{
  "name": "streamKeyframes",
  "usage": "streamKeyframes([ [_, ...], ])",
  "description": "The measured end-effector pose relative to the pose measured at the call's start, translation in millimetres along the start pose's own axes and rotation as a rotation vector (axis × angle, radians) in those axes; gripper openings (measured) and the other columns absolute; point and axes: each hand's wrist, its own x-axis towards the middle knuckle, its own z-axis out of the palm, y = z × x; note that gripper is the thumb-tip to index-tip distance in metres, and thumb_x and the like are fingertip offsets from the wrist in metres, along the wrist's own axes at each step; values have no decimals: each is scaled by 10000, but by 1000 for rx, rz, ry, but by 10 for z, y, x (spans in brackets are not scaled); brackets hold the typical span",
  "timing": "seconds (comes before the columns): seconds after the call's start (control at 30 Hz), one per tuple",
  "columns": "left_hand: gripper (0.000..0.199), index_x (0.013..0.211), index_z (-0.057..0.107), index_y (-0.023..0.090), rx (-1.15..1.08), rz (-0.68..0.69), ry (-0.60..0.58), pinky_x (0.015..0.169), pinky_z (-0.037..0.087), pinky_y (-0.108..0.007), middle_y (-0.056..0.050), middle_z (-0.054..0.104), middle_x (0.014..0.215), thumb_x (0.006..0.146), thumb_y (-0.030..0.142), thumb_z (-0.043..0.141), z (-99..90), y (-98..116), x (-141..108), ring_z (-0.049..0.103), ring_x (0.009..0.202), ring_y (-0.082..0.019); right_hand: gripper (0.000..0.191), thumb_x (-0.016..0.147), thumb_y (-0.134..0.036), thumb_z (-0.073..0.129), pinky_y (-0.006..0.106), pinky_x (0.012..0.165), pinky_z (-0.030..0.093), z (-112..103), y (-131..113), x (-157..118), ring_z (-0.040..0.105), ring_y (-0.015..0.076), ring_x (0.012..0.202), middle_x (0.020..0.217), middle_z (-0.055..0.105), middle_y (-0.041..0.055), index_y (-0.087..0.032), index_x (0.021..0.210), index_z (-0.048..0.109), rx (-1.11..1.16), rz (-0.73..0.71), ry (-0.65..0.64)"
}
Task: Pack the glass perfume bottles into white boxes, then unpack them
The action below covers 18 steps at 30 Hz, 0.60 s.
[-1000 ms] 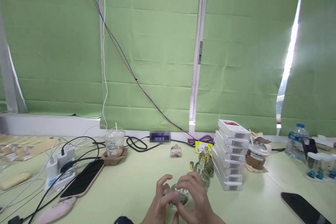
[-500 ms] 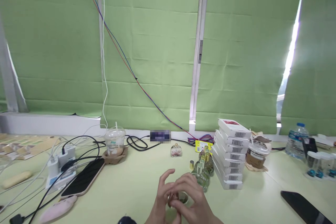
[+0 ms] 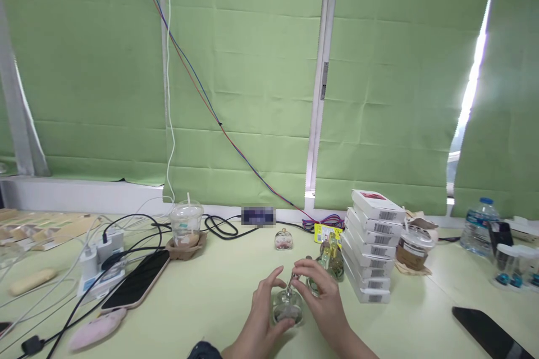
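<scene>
A round clear glass bottle stands on the pale green table near its front, with something dark inside. My left hand curves round its left side, thumb low on the glass and fingers bent, gripping it. Above the bottle's neck my right hand pinches a small metallic piece between thumb and fingertips. Behind my right hand stand several greenish glass bottles, partly hidden. Farther back sits a small round bottle with pinkish contents and a gold top.
White boxes are stacked at the right, beside a lidded cup and a water bottle. A black phone lies front right. Leftward are another phone, cables, a power strip and a plastic cup.
My hands have moved apart from their close position. The glass bottle now shows upright between them, and my right fingers have risen to its neck. The view has shifted slightly.
</scene>
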Motion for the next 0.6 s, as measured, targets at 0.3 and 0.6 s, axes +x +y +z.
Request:
streamKeyframes([
  [0.3,657,1369,439,339,60,94,-37,1044,366,-513,-67,575,1227,789,104,638,-7,-7,-3,507,1171,-285,317,807,-173,637,281,744,518,116,145,-95,678,185,858,942,727,34,-219,1117,588,19,92,-41],
  [0.6,508,1256,549,325,93,108,-52,1001,405,-466,-49,612,1196,805,99,602,-37,40,32,517,1138,-285,346,794,-171,609,278,731,485,119,149,-103,669,176,832,894,718,11,-227,1132,554,6,129,-110],
])
